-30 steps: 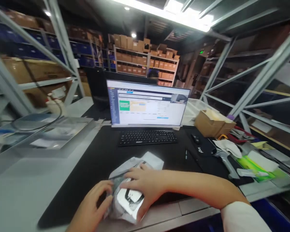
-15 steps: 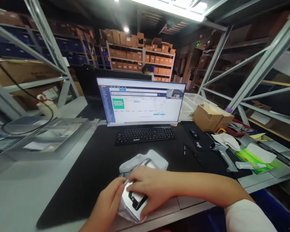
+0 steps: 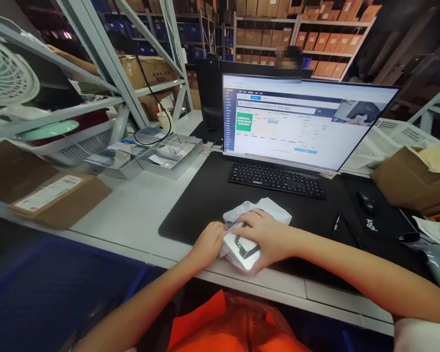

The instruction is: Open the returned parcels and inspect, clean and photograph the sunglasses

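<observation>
While both hands are on the packet: the person works at the near edge of the bench [image 3: 139, 215], on the black mat [image 3: 201, 205]
Packet: a small white product box with a dark printed shape [image 3: 242, 248] sits part-way inside a crinkled grey plastic mailer bag [image 3: 267, 208], which lies on the mat in front of the keyboard [image 3: 276, 179]
Left hand: the left hand [image 3: 208, 243] is curled against the left end of the box, fingers closed on the bag's edge there; the exact pinch is hidden behind the knuckles
Right hand: the right hand [image 3: 267, 239] lies flat over the top of the box, fingers spread and pressing down, thumb under the near edge
Doing it well: judged from this hold, the box corners are what snag thin film, so the bag mouth is best kept wide and flat while the box slides squarely, not at a tilt
Pressure: the right palm should steady rather than crush, since the carton looks light
Watch for: the packet overhangs the mat's front edge, near the bench lip, so it could slip toward the lap
Nearby: monitor [image 3: 300, 122] behind the keyboard, mouse [image 3: 364, 201] and pen [image 3: 336, 221] to the right, cardboard parcel [image 3: 60, 198] well apart on the left
</observation>
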A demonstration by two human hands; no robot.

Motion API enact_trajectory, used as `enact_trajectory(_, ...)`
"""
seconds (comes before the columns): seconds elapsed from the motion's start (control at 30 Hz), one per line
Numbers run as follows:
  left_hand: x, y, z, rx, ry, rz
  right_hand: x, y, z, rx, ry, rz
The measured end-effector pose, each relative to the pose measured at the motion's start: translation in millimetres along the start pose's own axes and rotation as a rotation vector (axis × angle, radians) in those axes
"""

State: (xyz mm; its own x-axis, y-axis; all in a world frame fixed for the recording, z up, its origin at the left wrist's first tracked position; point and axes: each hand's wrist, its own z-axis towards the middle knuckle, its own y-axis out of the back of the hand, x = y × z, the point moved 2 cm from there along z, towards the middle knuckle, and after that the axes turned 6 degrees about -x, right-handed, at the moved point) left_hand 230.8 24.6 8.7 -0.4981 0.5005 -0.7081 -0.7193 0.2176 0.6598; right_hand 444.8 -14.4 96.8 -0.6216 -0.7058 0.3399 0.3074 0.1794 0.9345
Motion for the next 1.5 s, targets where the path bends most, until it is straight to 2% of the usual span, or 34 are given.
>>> enact_trajectory(0.1,0,-0.3,-5,-0.007,0.098,-0.129,12,-4,5,0.017,0.042,-0.077)
enact_trajectory(0.17,4,-1.9,-9,-0.051,0.195,-0.241,14,-6,6,0.008,0.077,-0.12)
enact_trajectory(0.23,10,-2.5,-11,-0.14,0.235,-0.294,11,-3,5,-0.056,0.069,-0.145)
enact_trajectory(0.33,13,2.5,-5,-0.33,0.249,-0.267,-1,10,-4,-0.31,-0.059,-0.101)
enact_trajectory(0.4,6,8.5,6,-0.381,0.292,-0.283,-8,19,-13,-0.506,-0.157,-0.004)
enact_trajectory(0.5,-23,17.0,32,-0.261,0.277,-0.373,-12,27,-29,-0.672,-0.231,0.132)
enact_trajectory(0.6,-54,17.9,61,-0.013,0.227,-0.44,-14,29,-47,-0.689,-0.282,0.188)
enact_trajectory(0.7,-72,13.8,78,0.047,0.176,-0.422,-19,31,-70,-0.696,-0.321,0.202)
enact_trajectory(0.8,-81,9.0,81,0.08,0.102,-0.396,-23,31,-89,-0.772,-0.301,0.173)
enact_trajectory(0.9,-80,8.1,80,0.124,0.043,-0.364,-22,26,-99,-0.855,-0.236,0.106)
enact_trajectory(1.0,-70,9.3,85,0.104,0.017,-0.302,-23,19,-103,-0.917,-0.221,0.075)
enact_trajectory(1.2,-41,1.8,99,0.069,0.033,-0.12,-34,6,-114,-1.006,-0.299,0.137)
enact_trajectory(1.37,-36,-4.8,98,0.07,0.038,-0.038,-36,-2,-121,-1.045,-0.363,0.153)
enact_trajectory(1.5,-27,3.1,88,0.067,0.059,0.036,-41,-10,-137,-1.084,-0.408,0.186)
